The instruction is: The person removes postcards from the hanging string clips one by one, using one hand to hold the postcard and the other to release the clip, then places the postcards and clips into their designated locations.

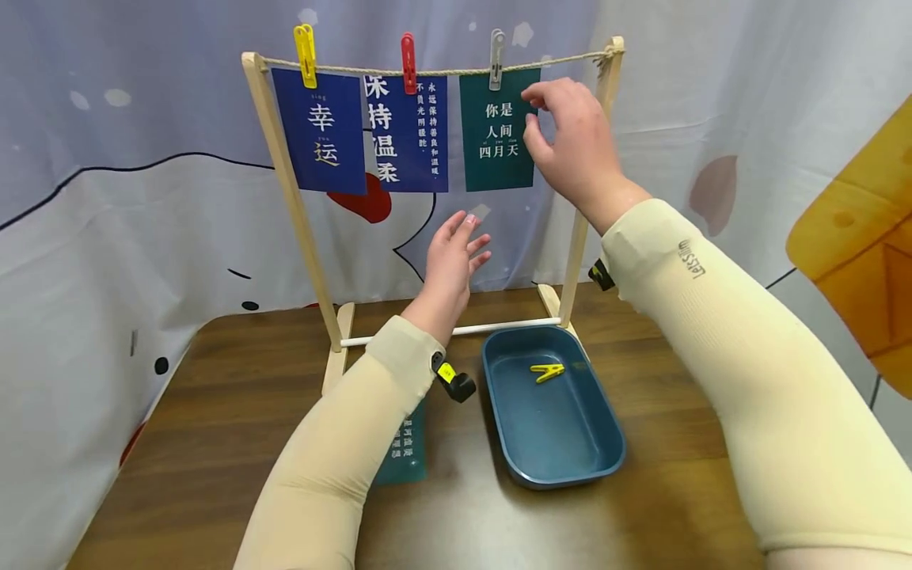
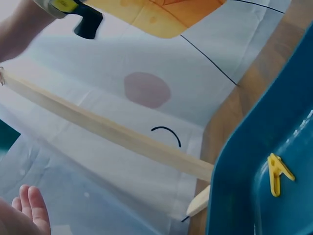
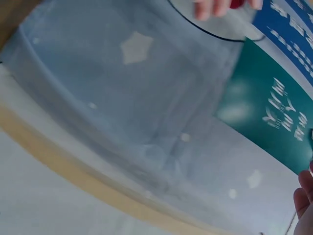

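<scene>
A green card (image 1: 499, 170) with white characters hangs from a rope (image 1: 556, 60) by a grey clothespin (image 1: 496, 59). My right hand (image 1: 579, 138) is raised at the card's right edge, its bent index finger and thumb parted. In the right wrist view, those fingers (image 3: 304, 188) are right by a corner of the green card (image 3: 264, 107). Lower down, my left hand (image 1: 452, 257) is held up below the cards, fingers loosely spread and holding nothing. To the left hang two blue cards, one (image 1: 321, 158) under a yellow clothespin (image 1: 305, 55), the other (image 1: 420, 150) under a red clothespin (image 1: 408, 63).
A wooden frame (image 1: 299, 214) holds up the rope. On the table (image 1: 235, 412) stands a blue basin (image 1: 499, 427) with a yellow clothespin (image 1: 547, 372) inside. Another green card (image 1: 402, 467) lies partly hidden beneath my left forearm. A patterned curtain (image 1: 142, 214) hangs behind.
</scene>
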A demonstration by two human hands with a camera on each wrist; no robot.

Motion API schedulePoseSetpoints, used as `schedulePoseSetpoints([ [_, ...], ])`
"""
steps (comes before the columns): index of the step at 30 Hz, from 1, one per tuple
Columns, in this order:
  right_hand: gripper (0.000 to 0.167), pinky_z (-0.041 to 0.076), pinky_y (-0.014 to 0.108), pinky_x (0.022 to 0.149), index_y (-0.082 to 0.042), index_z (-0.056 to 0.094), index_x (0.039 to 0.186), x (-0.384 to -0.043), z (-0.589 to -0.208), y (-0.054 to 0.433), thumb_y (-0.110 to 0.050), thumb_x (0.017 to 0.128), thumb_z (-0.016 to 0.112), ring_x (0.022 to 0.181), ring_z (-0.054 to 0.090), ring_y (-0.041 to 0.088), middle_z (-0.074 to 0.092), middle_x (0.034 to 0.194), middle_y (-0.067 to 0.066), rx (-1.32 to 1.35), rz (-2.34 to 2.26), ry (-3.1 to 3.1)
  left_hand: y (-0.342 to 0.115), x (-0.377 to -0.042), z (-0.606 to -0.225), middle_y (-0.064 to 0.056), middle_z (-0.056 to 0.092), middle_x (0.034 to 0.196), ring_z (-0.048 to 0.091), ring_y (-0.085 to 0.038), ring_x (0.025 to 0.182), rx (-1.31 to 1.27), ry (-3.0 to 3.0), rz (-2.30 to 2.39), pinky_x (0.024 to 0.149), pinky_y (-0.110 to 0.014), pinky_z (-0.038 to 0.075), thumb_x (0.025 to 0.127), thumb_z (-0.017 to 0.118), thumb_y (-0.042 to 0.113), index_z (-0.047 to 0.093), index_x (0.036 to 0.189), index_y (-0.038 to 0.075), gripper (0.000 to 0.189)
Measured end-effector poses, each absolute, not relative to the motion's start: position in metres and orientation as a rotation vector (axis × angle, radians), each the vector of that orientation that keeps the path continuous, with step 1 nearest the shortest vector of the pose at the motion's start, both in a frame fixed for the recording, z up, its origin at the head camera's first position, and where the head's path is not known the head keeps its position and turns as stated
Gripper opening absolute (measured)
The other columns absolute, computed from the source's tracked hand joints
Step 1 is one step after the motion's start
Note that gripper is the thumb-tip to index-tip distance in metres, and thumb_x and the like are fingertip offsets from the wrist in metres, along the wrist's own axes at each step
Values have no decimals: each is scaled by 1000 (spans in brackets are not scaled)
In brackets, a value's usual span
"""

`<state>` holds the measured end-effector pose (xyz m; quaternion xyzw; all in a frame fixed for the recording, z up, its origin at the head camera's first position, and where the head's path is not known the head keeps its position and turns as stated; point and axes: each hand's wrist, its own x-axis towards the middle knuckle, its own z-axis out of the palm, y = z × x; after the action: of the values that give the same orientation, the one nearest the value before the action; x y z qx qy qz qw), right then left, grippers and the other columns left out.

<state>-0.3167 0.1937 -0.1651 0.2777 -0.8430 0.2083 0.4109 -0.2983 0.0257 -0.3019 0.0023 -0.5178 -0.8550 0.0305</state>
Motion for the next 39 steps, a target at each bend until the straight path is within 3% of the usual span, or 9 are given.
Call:
schedulePoseSetpoints([
  [12,42,30,18,108,-11,54,138,-320,-124,168,-33,105,41,124,48,15,56,132,5,525,520,-2220,35,-316,-291,-3,61,130,63,-26,112,-51,-1421,-2729,92,-36,52,103,56,25,43,148,12,49],
  [20,51,22,20,114,-18,38,153,-324,-106,152,-39,107,33,137,40,12,47,148,0,457,493,-2440,45,-322,-282,-5,61,132,66,-23,106,8,-1366,-2747,88,-33,54,100,60,25,47,144,15,47],
  [24,54,21,26,117,-20,29,156,-327,-99,148,-41,107,29,141,35,15,40,154,-1,407,482,-2553,48,-323,-280,-6,64,125,68,-18,93,17,-1367,-2717,82,-31,56,101,59,23,56,132,15,32],
  [30,55,30,29,114,-25,22,159,-331,-94,150,-43,107,26,134,43,19,41,154,1,357,575,-2669,48,-324,-280,-7,70,111,68,-17,90,-6,-1391,-2651,78,-29,56,102,56,21,62,105,11,12],
  [39,51,34,25,110,-28,25,157,-333,-92,153,-42,108,26,128,46,18,41,150,3,408,809,-2663,43,-325,-276,-6,71,108,68,-16,90,-21,-1450,-2602,81,-30,55,102,57,22,64,104,11,13],
])
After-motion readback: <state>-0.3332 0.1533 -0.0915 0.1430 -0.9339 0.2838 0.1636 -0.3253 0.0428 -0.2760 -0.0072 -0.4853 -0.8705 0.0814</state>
